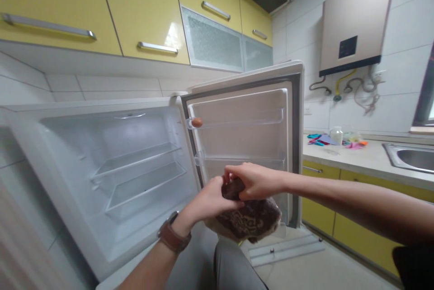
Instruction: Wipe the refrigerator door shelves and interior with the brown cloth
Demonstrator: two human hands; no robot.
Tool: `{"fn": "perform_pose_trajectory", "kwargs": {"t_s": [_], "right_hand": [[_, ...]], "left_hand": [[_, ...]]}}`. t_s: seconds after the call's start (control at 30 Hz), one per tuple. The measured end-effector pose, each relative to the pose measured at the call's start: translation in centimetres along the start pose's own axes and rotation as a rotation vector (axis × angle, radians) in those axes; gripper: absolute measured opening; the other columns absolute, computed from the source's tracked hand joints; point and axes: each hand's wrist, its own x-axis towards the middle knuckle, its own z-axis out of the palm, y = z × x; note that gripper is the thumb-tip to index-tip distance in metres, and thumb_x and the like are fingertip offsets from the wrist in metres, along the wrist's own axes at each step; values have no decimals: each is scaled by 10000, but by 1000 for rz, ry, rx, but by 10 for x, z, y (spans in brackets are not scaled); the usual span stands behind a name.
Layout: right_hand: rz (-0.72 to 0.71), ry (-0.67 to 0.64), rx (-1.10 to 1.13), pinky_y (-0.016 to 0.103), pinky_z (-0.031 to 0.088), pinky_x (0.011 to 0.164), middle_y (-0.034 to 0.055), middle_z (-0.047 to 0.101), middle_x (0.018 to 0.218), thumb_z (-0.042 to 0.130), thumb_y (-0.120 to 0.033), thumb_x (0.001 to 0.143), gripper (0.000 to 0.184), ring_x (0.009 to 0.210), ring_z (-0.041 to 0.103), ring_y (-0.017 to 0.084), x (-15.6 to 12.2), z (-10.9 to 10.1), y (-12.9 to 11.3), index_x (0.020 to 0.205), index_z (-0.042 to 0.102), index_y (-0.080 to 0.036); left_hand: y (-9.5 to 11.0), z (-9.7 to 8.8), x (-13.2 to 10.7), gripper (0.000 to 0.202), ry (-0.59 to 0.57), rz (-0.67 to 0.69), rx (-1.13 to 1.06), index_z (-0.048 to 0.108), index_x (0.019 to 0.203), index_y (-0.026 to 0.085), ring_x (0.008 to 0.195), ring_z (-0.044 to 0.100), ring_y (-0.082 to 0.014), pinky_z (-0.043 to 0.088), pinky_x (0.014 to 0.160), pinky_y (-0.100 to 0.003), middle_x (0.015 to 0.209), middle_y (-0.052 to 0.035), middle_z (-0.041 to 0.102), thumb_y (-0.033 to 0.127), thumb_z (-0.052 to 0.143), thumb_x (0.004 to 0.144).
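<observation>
Both my hands grip a brown patterned cloth [251, 222] in front of the open refrigerator door. My left hand [213, 199], with a watch on its wrist, is closed on the cloth's left upper part. From the right, my right hand [257, 181] pinches a bunched fold at the top. The rest of the cloth hangs below my hands, above my knee. To the left stands the refrigerator [30, 113], its inside showing glass shelves [145, 186]. A brown egg [196, 122] sits in the upper rack of the refrigerator door [237, 140].
Yellow cabinets [145, 5] hang above the refrigerator. On the right, a counter [352, 156] carries colourful cloths [320, 139], a clear jar [337, 135] and a sink [413, 158]. A water heater [354, 18] is mounted on the wall. A flat white strip [288, 250] lies on the floor.
</observation>
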Motion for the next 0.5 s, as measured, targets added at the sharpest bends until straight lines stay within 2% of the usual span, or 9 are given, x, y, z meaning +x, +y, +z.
{"fn": "perform_pose_trajectory", "kwargs": {"t_s": [0.07,0.13,0.2,0.27,0.33,0.37,0.43,0.5], "right_hand": [[-15,34,24,260,413,706,24,721,980,766,-174,715,473,838,631,182,2,-2,-3,1167,633,-220],[-71,159,29,290,479,795,46,723,1072,748,-244,800,407,937,661,201,-2,-14,-1,1188,625,-226],[-138,417,-49,351,500,957,81,685,1231,709,-324,872,343,1118,646,232,-12,-37,9,1190,619,-233],[-161,773,-217,411,468,1065,107,640,1296,673,-356,895,295,1231,600,256,-27,-67,30,1157,616,-234],[-125,1096,-386,446,451,1086,137,619,1278,658,-355,878,246,1237,582,269,-43,-97,63,1077,615,-217],[-59,1183,-428,453,438,1102,147,598,1303,661,-361,872,269,1268,561,271,-51,-109,84,1091,614,-212],[126,1273,-431,432,463,1062,169,525,1396,715,-401,819,432,1363,484,276,-63,-126,132,1192,599,-216],[342,1331,-322,398,496,988,207,461,1456,770,-475,768,661,1385,461,278,-69,-129,180,1328,548,-202]], "left_hand": [[-8,4,4,378,15,-30,-102,783,1038,145,1033,719,-307,571,933,-388,1036,-59,794,297,851,698],[-18,-6,4,336,43,-41,-190,798,987,139,1028,726,-303,561,965,-398,1029,-67,800,347,842,726],[-28,-29,-1,381,143,-90,-296,801,993,144,982,744,-291,579,942,-403,1013,-82,805,428,850,744],[-35,-59,-8,407,344,-163,-453,787,1018,151,910,761,-275,614,867,-392,963,-94,805,450,855,750],[-42,-91,-15,372,579,-206,-608,760,1059,160,854,771,-262,639,813,-385,918,-95,798,386,841,776],[-45,-106,-17,332,684,-219,-658,746,1065,161,828,772,-256,648,797,-390,890,-92,792,347,820,800],[-52,-134,-18,249,852,-221,-715,721,1068,161,817,773,-249,657,816,-418,857,-83,777,292,761,859],[-62,-157,-14,211,995,-171,-713,698,1078,171,852,773,-244,650,876,-449,869,-73,769,273,726,895]]}}
